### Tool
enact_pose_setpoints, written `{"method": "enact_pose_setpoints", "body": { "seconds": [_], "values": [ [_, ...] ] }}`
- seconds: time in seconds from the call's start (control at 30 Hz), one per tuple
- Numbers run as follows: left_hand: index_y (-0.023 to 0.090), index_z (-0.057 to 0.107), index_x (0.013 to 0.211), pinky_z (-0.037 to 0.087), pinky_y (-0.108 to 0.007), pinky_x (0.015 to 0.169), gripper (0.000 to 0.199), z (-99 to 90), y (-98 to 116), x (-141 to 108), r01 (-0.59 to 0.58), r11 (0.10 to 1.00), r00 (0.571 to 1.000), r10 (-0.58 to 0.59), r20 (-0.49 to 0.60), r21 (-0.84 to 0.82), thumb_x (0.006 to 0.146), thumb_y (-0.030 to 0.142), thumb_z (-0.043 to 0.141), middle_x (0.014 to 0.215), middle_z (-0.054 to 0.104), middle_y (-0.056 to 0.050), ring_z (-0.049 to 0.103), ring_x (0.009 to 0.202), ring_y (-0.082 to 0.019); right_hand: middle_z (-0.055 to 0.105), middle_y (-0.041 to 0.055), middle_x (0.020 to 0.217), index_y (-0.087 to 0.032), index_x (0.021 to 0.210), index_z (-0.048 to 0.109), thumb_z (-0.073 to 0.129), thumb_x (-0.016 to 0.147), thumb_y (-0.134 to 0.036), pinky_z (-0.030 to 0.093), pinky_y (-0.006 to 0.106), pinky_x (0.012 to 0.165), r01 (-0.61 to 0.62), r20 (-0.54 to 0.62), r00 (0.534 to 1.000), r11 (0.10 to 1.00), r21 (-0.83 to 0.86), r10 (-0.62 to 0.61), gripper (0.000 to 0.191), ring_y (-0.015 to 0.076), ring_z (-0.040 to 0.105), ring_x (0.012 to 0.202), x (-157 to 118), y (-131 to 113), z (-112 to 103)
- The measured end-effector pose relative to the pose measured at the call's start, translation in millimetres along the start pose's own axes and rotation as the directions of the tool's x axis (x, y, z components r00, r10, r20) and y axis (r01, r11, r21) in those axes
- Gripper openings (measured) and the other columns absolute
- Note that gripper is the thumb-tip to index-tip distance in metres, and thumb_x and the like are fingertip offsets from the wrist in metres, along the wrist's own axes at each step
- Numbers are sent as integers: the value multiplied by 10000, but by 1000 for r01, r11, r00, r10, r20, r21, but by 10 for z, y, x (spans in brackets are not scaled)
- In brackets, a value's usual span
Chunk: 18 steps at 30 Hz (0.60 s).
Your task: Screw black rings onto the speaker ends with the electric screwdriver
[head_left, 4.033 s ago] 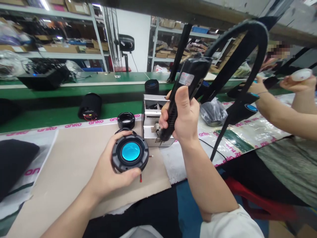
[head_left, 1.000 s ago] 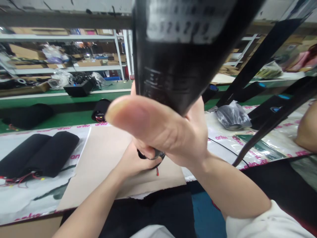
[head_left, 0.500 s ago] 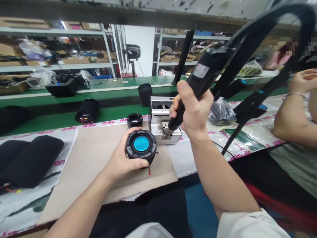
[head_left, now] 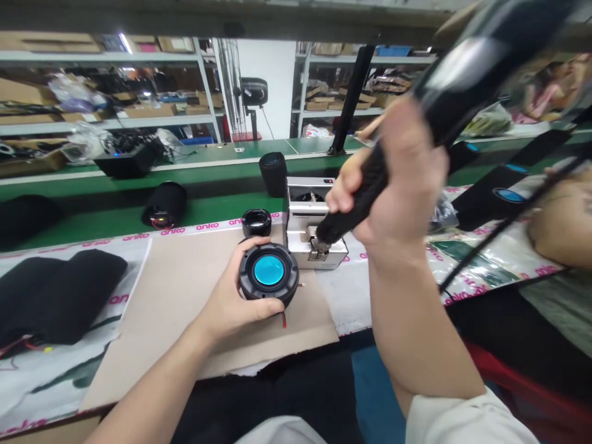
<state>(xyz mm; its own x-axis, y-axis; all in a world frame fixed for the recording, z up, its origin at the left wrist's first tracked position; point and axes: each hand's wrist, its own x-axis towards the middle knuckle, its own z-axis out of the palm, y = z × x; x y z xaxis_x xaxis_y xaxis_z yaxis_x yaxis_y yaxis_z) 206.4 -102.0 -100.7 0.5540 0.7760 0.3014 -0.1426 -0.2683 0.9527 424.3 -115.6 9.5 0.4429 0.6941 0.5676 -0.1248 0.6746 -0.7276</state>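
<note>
My left hand (head_left: 231, 296) is wrapped round a black round speaker part (head_left: 269, 272) with a bright blue disc in its middle. A short red-tipped wire hangs from the part's lower side. My right hand (head_left: 398, 179) grips a black power screwdriver (head_left: 365, 194), which slants down to the left. Its tip is at the front of a silver screw feeder box (head_left: 319, 216). Just behind the speaker part stands a black ring (head_left: 256, 222).
Brown cardboard (head_left: 176, 296) lies under my left hand. Black speaker bodies (head_left: 69, 296) lie at the left; a black cylinder (head_left: 272, 174) stands behind. At the right are another person's arm (head_left: 559, 228) and more blue-ended speakers (head_left: 490, 194).
The top of the screwdriver has swung toward me, and my right hand is now blurred and nearer the camera. The view has shifted slightly; my left hand still holds the speaker part.
</note>
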Motion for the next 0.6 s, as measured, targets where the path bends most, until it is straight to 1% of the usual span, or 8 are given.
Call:
{"method": "enact_pose_setpoints", "body": {
  "seconds": [0.03,0.07,0.1,0.13,0.23,0.33,0.47,0.6],
  "values": [
    [261,538,1446,603,-441,1040,913,2,0,-2,0,1000,1000,0,1,4,695,496,1002,1347,743,-128,744,1225,-354,513,-54,538,-211,795,574,834,901,-444,339,265,333,74,-46,996,997,33,-73,365,112,441,375,7,-125,96],
    [258,536,1448,601,-448,1046,926,4,0,-4,-1,1000,1000,1,0,10,689,507,1003,1360,736,-133,735,1243,-362,524,-52,570,-216,807,560,834,898,-463,390,272,361,124,-28,992,990,61,-123,380,122,487,422,18,-250,204],
    [253,533,1451,599,-456,1052,936,6,-1,-6,0,1000,1000,0,-3,18,687,525,999,1374,728,-138,725,1261,-371,533,-57,572,-225,866,553,797,917,-546,436,282,382,107,70,991,993,55,-111,406,130,496,434,32,-365,320],
    [250,529,1456,597,-464,1058,939,7,-3,-8,6,1000,1000,-6,-8,28,692,543,990,1387,719,-143,716,1276,-378,526,-68,569,-238,916,515,715,959,-625,429,276,375,149,61,986,986,80,-154,437,130,483,433,46,-463,437],
    [243,514,1471,580,-477,1086,936,10,-8,-13,16,999,1000,-15,-16,42,714,553,970,1423,694,-149,699,1299,-380,505,-85,511,-261,978,437,560,983,-781,424,275,355,-6,216,976,997,79,-12,535,156,491,394,71,-605,746],
    [229,517,1461,581,-478,1072,946,18,-5,-10,25,999,1000,-24,-8,27,695,519,990,1385,702,-144,698,1276,-376,494,-89,472,-250,956,467,639,931,-804,414,266,353,-177,356,922,984,31,155,581,141,460,336,48,-529,923],
    [233,583,1370,598,-457,1019,858,31,-1,1,34,999,999,-34,5,5,676,501,1010,1299,722,-113,704,1219,-360,526,-68,499,-239,918,548,726,897,-790,411,258,365,-89,388,920,993,82,51,580,133,495,369,7,-353,963],
    [240,582,1397,585,-456,1028,849,33,-11,-1,29,1000,1000,-29,7,-8,691,452,1004,1293,714,-97,689,1214,-349,553,-50,517,-225,867,622,767,842,-811,428,288,373,-86,453,890,995,44,57,604,139,497,366,46,-329,938]
  ]
}}
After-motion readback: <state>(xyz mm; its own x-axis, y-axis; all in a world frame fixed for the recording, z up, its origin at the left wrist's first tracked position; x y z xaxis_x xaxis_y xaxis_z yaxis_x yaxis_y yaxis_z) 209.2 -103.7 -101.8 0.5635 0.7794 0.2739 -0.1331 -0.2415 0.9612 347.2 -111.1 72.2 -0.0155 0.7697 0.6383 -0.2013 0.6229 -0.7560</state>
